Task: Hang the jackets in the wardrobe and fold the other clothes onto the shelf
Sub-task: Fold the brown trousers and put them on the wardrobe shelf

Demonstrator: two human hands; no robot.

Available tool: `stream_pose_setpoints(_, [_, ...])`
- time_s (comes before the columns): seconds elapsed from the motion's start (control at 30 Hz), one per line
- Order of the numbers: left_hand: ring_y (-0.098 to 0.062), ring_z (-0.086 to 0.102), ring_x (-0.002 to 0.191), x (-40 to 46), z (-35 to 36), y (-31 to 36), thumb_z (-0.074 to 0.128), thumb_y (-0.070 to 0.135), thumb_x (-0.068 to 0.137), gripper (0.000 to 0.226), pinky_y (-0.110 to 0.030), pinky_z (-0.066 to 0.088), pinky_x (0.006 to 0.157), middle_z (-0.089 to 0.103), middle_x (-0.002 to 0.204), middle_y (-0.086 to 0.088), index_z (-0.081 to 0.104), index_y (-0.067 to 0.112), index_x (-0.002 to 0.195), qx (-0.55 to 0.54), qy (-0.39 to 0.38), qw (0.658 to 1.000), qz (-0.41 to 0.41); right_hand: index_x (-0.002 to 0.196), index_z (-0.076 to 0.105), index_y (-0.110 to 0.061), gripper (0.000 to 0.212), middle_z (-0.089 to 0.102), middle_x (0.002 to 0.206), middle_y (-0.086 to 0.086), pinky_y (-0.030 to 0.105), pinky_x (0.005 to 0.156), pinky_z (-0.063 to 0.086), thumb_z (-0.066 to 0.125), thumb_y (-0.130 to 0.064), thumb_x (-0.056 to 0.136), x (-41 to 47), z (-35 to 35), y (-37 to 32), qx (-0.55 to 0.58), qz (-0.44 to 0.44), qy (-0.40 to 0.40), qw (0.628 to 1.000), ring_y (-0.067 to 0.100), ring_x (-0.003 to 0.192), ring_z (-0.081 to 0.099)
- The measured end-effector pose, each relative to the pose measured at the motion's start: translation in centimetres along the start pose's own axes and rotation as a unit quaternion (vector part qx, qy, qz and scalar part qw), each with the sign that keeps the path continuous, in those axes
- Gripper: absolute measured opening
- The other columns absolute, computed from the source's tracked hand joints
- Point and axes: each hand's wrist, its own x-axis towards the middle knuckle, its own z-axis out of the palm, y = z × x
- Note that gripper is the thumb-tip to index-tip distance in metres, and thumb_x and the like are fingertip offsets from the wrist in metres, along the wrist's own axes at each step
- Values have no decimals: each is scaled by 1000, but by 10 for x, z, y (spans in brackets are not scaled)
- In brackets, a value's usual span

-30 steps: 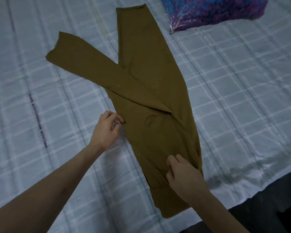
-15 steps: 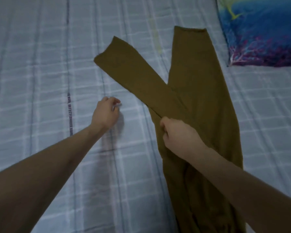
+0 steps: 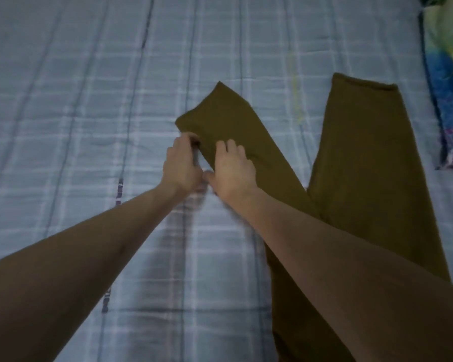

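Head view takes in a bed spread with a pale blue checked sheet [image 3: 89, 126], which fills nearly the whole frame, and a bright blue patterned pillow [image 3: 447, 74] at the far right edge. On the sheet lie olive-brown trousers [image 3: 364, 178], flat, their two legs splayed in a V; the left leg [image 3: 233, 121] angles away toward the middle of the bed. Both hands are on that leg near its cuff. The left hand [image 3: 181, 165] has curled fingers that pinch the leg's near edge just short of the hem. The right hand [image 3: 233, 171] lies on top of the cloth with fingers fairly straight, pressing it down; its thumb sits at the fabric's edge, and whether it tucks underneath cannot be told. The cloth looks thin, soft and light, likely to droop and crease, so a hold at the hem corners and along the seam should keep the leg straight while it is swung over its partner.
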Motion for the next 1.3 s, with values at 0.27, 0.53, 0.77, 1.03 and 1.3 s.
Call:
stream_pose_setpoints(0.27, [-22,62,91,58,10,31,65,29,87,26,-29,47,78,65,100,-6,61,13,107,-86,56,986,-129,70,63,-19,19,65,73,-1,31,76,49,60,-20,89,47,-75,68,431,145,104,884,17,77,62])
stream_pose_setpoints(0.53, [-7,52,50,88,67,177,63,34,91,15,-18,43,54,62,61,6,63,20,87,-356,-214,892,-177,120,63,0,38,70,111,18,42,76,59,42,-23,98,20,-165,159,729,243,-21,639,32,100,69])
stream_pose_setpoints(0.77, [-15,71,81,96,99,243,62,24,93,26,-24,58,66,73,95,-2,65,14,116,-427,-311,833,-161,119,65,-9,31,73,106,11,34,82,58,61,-18,90,-17,-202,241,649,231,-50,723,23,94,71])
stream_pose_setpoints(1.03, [-20,67,98,117,140,293,55,24,97,29,-40,58,81,67,112,-5,53,27,125,-443,-375,812,-62,88,63,-12,21,70,90,11,38,76,57,45,-17,98,3,-221,305,600,278,150,735,23,80,68])
stream_pose_setpoints(1.3, [-14,60,81,176,180,289,79,13,79,30,-26,54,70,60,88,0,53,22,89,-141,-134,980,-31,84,58,-10,28,61,97,14,36,85,51,58,-38,88,64,-170,369,338,363,174,851,26,95,60])
